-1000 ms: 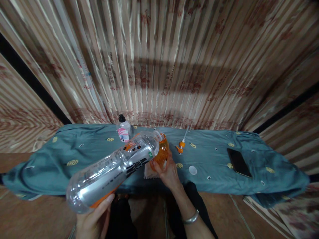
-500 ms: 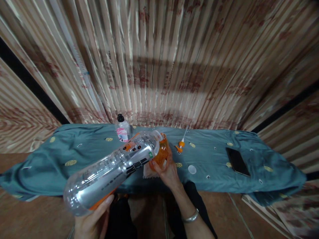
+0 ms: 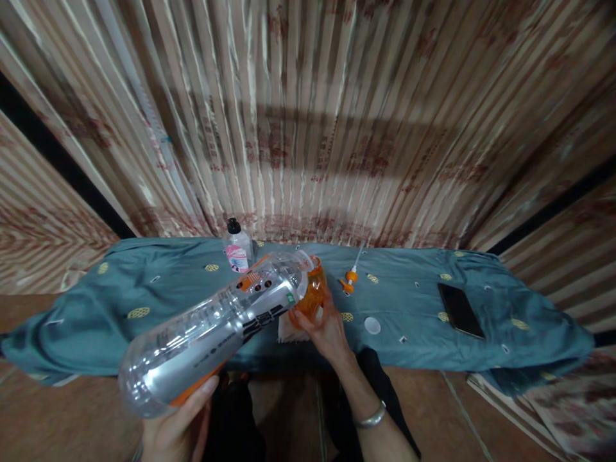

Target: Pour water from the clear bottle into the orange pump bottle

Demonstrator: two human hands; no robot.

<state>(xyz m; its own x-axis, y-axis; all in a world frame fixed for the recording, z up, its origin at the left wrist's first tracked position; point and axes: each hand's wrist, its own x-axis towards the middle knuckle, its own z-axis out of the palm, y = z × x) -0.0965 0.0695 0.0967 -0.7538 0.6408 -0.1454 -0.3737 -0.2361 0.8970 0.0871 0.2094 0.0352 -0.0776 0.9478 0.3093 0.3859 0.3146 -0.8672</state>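
A large clear bottle [image 3: 206, 340] with a silver and orange label lies tilted in my left hand [image 3: 185, 414], which is closed round its lower part. Its neck points right and meets the mouth of an orange see-through bottle [image 3: 314, 292]. My right hand [image 3: 323, 327] is wrapped round that orange bottle over a pale cloth [image 3: 290, 330]. An orange pump top [image 3: 349, 281] with a clear tube lies to the right of it. A white round cap [image 3: 372, 325] rests on the teal cloth, right of my right hand.
The teal cloth [image 3: 404, 301] covers a long, narrow surface. A clear bottle with a black cap and pink label [image 3: 237, 247] stands at the back left. A black phone [image 3: 461, 310] lies at the right. Striped curtain [image 3: 298, 128] hangs behind.
The base of the large bottle has shifted very slightly to the left. Both hands keep their hold, and the rest of the view has moved only a little.
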